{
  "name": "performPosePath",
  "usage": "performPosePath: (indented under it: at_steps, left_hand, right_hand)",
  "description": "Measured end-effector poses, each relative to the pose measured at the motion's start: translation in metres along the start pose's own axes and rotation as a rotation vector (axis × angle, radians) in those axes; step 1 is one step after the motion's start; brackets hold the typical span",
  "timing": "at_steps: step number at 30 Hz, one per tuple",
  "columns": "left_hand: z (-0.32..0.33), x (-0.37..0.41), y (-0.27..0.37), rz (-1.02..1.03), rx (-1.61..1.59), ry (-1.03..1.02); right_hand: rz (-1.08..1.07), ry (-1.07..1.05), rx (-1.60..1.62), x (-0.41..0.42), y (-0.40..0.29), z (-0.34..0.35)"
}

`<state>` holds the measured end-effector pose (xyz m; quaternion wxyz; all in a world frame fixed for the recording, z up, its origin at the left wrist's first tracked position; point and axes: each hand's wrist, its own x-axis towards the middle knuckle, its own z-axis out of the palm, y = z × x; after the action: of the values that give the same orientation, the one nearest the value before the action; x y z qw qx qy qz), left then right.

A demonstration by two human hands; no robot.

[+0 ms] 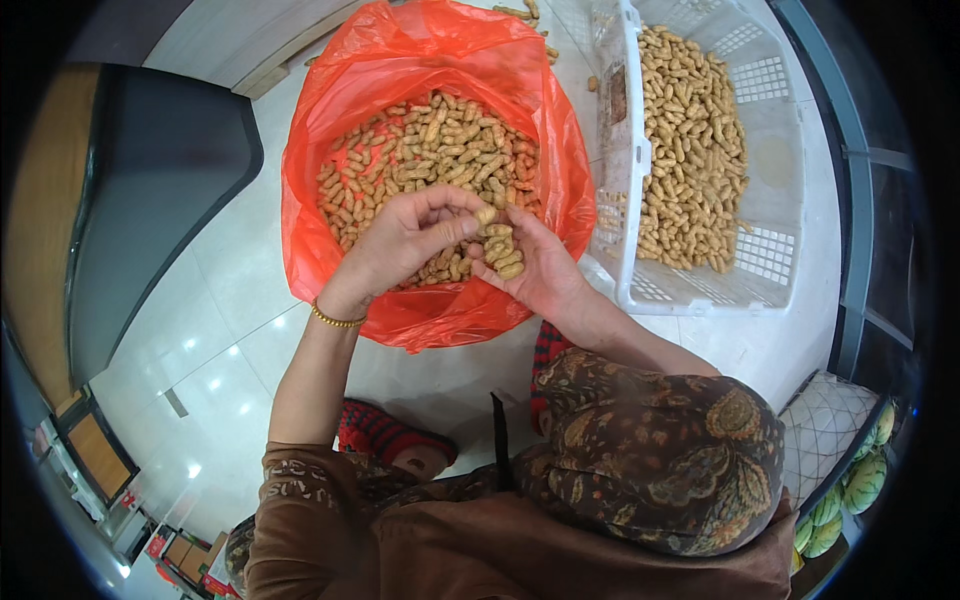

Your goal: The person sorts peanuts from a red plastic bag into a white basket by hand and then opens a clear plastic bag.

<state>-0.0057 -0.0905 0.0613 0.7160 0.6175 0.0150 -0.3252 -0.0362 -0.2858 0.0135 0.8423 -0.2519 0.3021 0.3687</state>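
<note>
My left hand [427, 232] pinches one unshelled peanut [486, 216] between thumb and forefinger. Close beside it, my right hand [536, 262] is turned palm up, with several unshelled peanuts [502, 251] lying in its curled fingers. Both hands are over a red plastic bag [420, 45], whose mouth is spread wide. Loose peanuts in the shell [442, 135] cover much of the bag's inside, and red plastic shows between them on the left. My hands hide part of the near side of this pile.
To the right stands a white plastic crate [634, 150] holding a large heap of unshelled peanuts [690, 150]. A few stray peanuts [551, 54] lie on the tiled floor [240, 315] behind the bag. A dark grey panel [172, 172] is at left; watermelons [866, 484] sit at lower right.
</note>
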Motion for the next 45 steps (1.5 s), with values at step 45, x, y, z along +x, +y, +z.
performPosePath:
  at_steps: [45]
  left_hand:
    - [-0.048,-0.134,-0.019,-0.029,1.351,-0.479]
  right_hand:
    - [-0.818,0.272,-1.436,-0.108,-0.173,0.036]
